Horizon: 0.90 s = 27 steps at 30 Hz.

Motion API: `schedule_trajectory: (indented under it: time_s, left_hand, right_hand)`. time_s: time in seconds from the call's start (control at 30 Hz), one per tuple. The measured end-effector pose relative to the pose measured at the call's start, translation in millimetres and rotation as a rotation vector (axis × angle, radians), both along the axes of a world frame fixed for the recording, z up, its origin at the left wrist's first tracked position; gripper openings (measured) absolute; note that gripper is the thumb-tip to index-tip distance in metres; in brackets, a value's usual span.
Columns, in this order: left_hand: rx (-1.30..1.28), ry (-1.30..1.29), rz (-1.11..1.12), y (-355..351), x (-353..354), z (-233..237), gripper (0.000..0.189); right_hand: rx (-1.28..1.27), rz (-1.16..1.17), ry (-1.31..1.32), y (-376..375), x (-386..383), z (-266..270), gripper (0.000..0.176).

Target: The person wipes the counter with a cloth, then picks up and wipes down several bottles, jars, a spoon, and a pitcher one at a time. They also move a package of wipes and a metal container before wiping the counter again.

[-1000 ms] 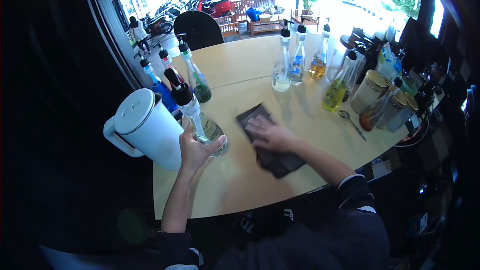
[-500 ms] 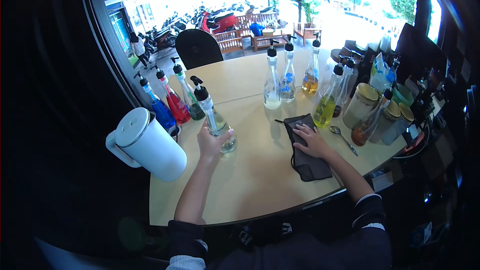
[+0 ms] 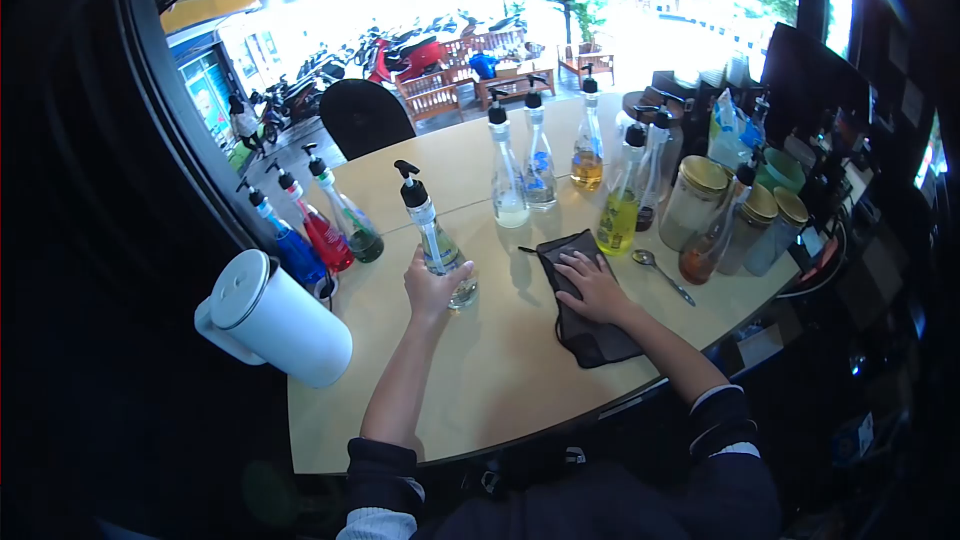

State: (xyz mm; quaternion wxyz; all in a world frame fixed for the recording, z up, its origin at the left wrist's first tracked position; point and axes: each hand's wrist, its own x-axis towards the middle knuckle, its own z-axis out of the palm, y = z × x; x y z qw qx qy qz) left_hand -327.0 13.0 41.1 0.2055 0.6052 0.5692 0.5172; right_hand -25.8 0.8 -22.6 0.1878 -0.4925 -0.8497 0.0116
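Note:
My left hand [image 3: 432, 285] is wrapped round the lower body of a clear pump bottle [image 3: 440, 245] with a black pump head and a little pale liquid. The bottle stands upright, or nearly so, on the table. My right hand [image 3: 593, 288] lies flat with fingers spread on a dark folded cloth [image 3: 598, 337]. Just right of the cloth are a metal spoon [image 3: 664, 276] and a pump bottle of yellow-green liquid [image 3: 618, 220]. Left of my left hand stand pump bottles with green [image 3: 366, 242], red [image 3: 326, 239] and blue [image 3: 298, 254] liquid.
A white jug [image 3: 285, 325] stands at the table's left edge. Toward the back are pump bottles with whitish [image 3: 511, 208], clear [image 3: 540, 180] and amber [image 3: 587, 170] contents. Gold-lidded jars [image 3: 692, 205] crowd the right side. A black chair [image 3: 365, 120] stands beyond the table [image 3: 480, 370].
My left hand has moved the clear pump bottle rightward, away from the green, red and blue bottles. My right hand stays on the cloth. The camera view has turned and shifted slightly.

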Motion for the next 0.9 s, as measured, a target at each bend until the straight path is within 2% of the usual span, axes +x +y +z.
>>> schedule_trajectory:
  time_s: [0.17,0.37,0.4,0.43,0.5,0.57,0.63,0.7,0.73,0.77,0.9]
  left_hand:
    - [0.012,-0.064,-0.053,8,43,0,0.051]
    - [0.005,0.011,-0.036,14,77,6,0.052]
    - [0.029,0.010,-0.041,16,80,4,0.053]
    - [0.055,0.008,-0.043,19,83,3,0.055]
    - [0.021,-0.021,-0.085,25,84,0,0.062]
    - [-0.027,-0.048,-0.122,29,83,-10,0.069]
    - [0.111,0.022,-0.104,32,81,-19,0.087]
    - [0.129,0.061,-0.068,26,74,-23,0.092]
    - [0.139,0.095,-0.033,23,71,-24,0.097]
    - [0.144,0.100,-0.029,20,66,-24,0.097]
    - [0.050,0.111,-0.059,9,44,-22,0.087]
  right_hand:
    - [-0.006,-0.011,0.005,-1,1,2,0.059]
    - [-0.005,0.029,0.074,-3,3,6,0.055]
    - [0.120,0.105,0.220,-4,6,10,0.050]
    - [0.126,0.101,0.218,-5,10,16,0.050]
    - [0.466,-0.036,0.600,-1,23,32,0.050]
    - [0.447,-0.184,0.941,34,48,27,0.052]
    - [0.454,-0.231,0.912,38,59,55,0.054]
    - [0.473,-0.276,0.890,46,65,74,0.055]
    - [0.295,-0.196,0.941,51,68,77,0.055]
    - [0.113,-0.114,0.985,56,71,79,0.054]
    - [0.123,-0.055,0.994,80,79,70,0.040]
